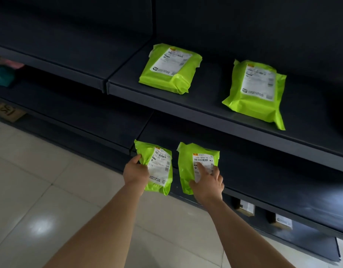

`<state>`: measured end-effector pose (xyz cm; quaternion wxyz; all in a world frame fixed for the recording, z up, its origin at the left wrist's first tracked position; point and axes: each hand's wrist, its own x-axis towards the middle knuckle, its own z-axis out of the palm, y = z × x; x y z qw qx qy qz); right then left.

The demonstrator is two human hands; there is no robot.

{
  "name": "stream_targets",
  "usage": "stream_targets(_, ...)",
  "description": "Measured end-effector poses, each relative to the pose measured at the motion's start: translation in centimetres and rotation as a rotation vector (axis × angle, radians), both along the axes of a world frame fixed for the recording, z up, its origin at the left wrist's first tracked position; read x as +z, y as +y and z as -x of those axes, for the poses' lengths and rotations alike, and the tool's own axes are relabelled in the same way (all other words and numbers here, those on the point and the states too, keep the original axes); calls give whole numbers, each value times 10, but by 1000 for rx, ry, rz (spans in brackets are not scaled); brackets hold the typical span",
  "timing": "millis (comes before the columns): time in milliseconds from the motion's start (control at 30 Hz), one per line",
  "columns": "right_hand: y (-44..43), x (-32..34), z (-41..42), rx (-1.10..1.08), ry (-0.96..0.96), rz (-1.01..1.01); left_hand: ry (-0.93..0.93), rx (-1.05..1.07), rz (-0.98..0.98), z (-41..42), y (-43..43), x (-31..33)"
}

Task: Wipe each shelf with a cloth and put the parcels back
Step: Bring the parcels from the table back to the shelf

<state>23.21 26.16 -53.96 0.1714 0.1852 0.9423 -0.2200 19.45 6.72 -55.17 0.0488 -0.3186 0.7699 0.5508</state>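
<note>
Two lime-green parcels with white labels lie flat on the dark upper shelf (215,111): one parcel (169,68) at its left part, another parcel (257,91) to the right. My left hand (136,172) grips a third green parcel (157,167) by its left edge, held at the front of the lower shelf (263,171). My right hand (207,183) holds a fourth green parcel (195,165), fingers spread over its label, at the same shelf's front edge. No cloth is in view.
Dark shelving continues to the left, with teal and pink items (4,72) at the far left. A cardboard box (7,111) sits low on the left. Brown labelled boxes (246,207) stand on the bottom shelf. Pale tiled floor (41,190) lies below.
</note>
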Motion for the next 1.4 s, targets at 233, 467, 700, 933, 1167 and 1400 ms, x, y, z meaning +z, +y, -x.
stream_targets(233,-5,-61,47,-91,24,-7,21,-45,6,66,-8,-55)
stream_targets(467,-12,-111,73,-177,56,-44,56,-95,-65,111,-10,-103)
stream_targets(700,-6,-139,101,-254,100,-92,108,-131,-57,146,-8,-131)
stream_targets(933,3,-153,122,-285,122,-121,109,-391,188,157,0,-146)
stream_targets(1167,12,-166,130,-314,137,-99,128,-593,433,157,12,-156)
stream_targets(1400,23,-182,134,-303,166,-131,158,-580,471,169,23,-173)
